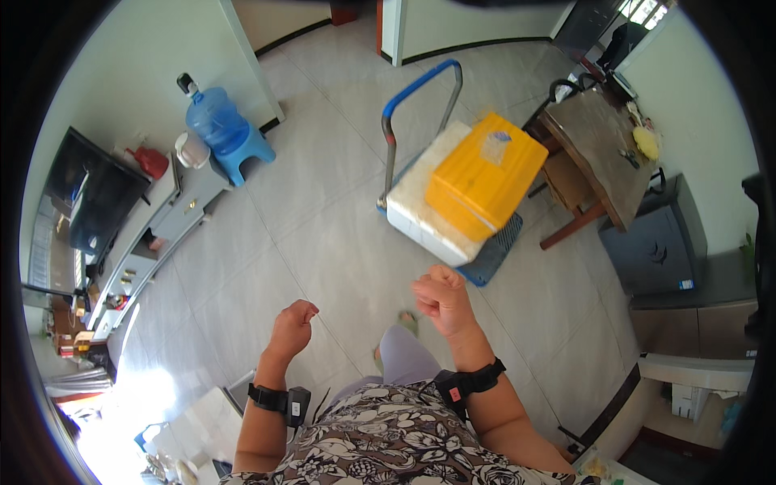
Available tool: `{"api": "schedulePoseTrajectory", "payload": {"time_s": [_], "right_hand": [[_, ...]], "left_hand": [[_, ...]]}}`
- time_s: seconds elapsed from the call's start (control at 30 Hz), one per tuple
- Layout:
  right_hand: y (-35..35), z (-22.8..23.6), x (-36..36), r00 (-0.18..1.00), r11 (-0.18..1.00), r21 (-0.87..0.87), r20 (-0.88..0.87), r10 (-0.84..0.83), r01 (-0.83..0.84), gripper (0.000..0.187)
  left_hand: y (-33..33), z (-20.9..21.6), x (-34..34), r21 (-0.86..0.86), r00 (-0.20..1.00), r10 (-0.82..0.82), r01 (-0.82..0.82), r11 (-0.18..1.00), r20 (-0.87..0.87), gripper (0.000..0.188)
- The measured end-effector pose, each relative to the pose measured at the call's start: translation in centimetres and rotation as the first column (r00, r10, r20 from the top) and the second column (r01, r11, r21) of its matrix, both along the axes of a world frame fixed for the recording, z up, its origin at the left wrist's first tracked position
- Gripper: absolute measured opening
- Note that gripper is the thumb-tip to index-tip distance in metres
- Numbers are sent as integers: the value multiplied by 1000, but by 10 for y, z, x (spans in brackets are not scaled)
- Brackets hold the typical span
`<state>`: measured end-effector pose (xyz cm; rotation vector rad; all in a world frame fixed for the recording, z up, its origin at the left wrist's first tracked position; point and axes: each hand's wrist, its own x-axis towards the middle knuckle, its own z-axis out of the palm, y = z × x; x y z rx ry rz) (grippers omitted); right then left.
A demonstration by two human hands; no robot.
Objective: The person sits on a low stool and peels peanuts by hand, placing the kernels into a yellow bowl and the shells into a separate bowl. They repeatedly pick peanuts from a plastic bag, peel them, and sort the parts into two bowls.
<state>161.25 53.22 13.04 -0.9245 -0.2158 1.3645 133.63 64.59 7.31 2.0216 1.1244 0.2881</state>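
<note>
On a floor [315, 202] of pale grey tiles, ahead of both hands and a little to the right, a flat trolley [499, 252] with two stacked boxes. Underneath, across most of the deck, a long white box [420, 229]; on top of it, towards its right edge, a bright yellow box [481, 178] with a pale, blue-marked label [495, 147] near its far edge. Deck bare at the near right edge and corner, dark blue there and finely patterned. Rising from the deck's left edge, a U-shaped handle [390, 153] of grey metal tube, with a blue sleeve over its top and a short red band lower down. White box blocky, matt and foam-like; yellow box smooth and straight-sided, plastic by the look of it. Just past the yellow box, the left edge of a worn brown table [602, 137]. Close to the deck's near corner in this view, seemingly apart from the white box, the right hand [444, 297], forearm angled up from the lower right, fingers curled tightly into a fist. Farther left, in front of the body, the left hand [293, 328], also balled up, fingers folded inward. Around both forearms, black straps [485, 374] with small dark units.
</note>
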Motion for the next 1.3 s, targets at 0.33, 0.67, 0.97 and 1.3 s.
{"api": "schedulePoseTrajectory", "payload": {"time_s": [0.33,0.67,0.97,1.3], "right_hand": [[292,-38,126,1000,999,49,28,15,-17,7],[531,-87,199,967,974,-161,220,-125,162,25],[521,-140,227,423,688,-607,787,450,398,31],[507,-159,222,264,817,-513,853,451,262,22]], "left_hand": [[274,29,97,92,994,28,-19,996,-103,26],[545,-5,149,18,992,-67,70,997,-104,27],[693,-17,288,87,889,-453,458,885,-68,22],[632,-24,290,80,845,-516,530,844,-141,26]]}}
